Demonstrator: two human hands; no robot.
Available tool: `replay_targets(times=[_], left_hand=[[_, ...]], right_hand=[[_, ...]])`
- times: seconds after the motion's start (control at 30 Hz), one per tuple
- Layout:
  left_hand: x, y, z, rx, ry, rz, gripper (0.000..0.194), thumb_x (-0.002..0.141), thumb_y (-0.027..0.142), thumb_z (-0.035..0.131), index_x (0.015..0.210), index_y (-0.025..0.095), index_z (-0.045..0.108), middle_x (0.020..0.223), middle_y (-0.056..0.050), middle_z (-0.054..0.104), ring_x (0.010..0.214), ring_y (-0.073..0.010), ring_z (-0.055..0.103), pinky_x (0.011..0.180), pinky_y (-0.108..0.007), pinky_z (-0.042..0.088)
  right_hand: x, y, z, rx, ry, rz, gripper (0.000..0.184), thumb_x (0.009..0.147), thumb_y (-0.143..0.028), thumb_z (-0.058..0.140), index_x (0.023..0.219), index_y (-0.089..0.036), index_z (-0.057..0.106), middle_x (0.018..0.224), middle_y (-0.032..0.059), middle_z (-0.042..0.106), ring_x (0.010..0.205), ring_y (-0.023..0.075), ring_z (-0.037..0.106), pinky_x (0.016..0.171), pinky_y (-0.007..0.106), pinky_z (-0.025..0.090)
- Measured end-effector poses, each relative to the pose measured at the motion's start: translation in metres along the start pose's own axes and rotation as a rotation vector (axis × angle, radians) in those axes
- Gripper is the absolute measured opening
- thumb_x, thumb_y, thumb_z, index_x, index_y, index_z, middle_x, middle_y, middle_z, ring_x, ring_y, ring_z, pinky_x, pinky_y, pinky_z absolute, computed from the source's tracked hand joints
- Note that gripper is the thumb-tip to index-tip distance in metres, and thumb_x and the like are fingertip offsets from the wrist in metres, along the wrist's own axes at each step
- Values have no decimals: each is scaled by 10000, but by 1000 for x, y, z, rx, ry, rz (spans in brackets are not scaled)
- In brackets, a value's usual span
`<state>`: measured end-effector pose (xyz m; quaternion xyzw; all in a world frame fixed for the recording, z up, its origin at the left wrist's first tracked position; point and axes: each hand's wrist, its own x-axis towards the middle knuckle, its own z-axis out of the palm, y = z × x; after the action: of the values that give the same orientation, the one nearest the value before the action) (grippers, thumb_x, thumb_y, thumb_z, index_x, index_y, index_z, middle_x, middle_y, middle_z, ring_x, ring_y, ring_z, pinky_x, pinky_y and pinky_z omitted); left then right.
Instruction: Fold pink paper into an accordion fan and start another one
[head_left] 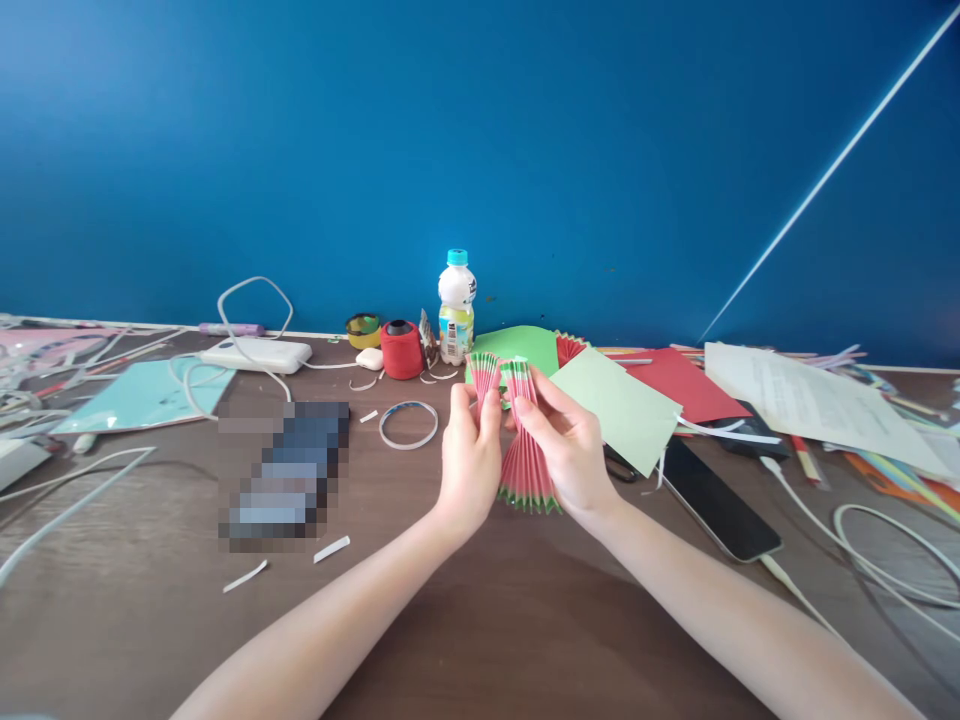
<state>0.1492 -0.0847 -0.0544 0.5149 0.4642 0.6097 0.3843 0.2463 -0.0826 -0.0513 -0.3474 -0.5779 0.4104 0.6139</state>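
Observation:
Both my hands hold a pleated pink paper fan (525,470) with green edges, upright above the brown table (487,620). My left hand (469,460) pinches its left side, fingers closed round the folds near the top. My right hand (566,450) grips the right side at the pinched middle, fingers closed. The fan spreads out at the top and at the bottom.
Behind the fan lie light green (619,405), green (517,345) and red paper sheets (686,385). A drink bottle (457,307), red spool (401,349), tape ring (409,424), power bank (259,354) with cables and a phone (720,500) lie around. A blue wall rises behind.

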Motion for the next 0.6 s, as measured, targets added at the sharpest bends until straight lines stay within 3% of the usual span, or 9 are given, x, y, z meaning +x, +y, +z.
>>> replay_targets(times=[0.2, 0.6], left_hand=[[-1, 0, 0, 22, -9, 13, 180, 864, 391, 416, 812, 219, 415, 704, 33, 530, 650, -105, 527, 619, -218, 375], [-1, -2, 0, -38, -43, -30, 203, 836, 409, 463, 801, 215, 412, 689, 39, 525, 580, -82, 511, 539, -192, 369]], right_hand=[[1, -2, 0, 18, 3, 17, 349, 791, -331, 570, 1135, -271, 586, 960, 15, 661, 739, 149, 614, 759, 370, 536], [3, 2, -4, 6, -4, 39, 389, 787, -360, 575, 1163, -259, 571, 1084, 41, 631, 941, 192, 607, 826, 374, 524]])
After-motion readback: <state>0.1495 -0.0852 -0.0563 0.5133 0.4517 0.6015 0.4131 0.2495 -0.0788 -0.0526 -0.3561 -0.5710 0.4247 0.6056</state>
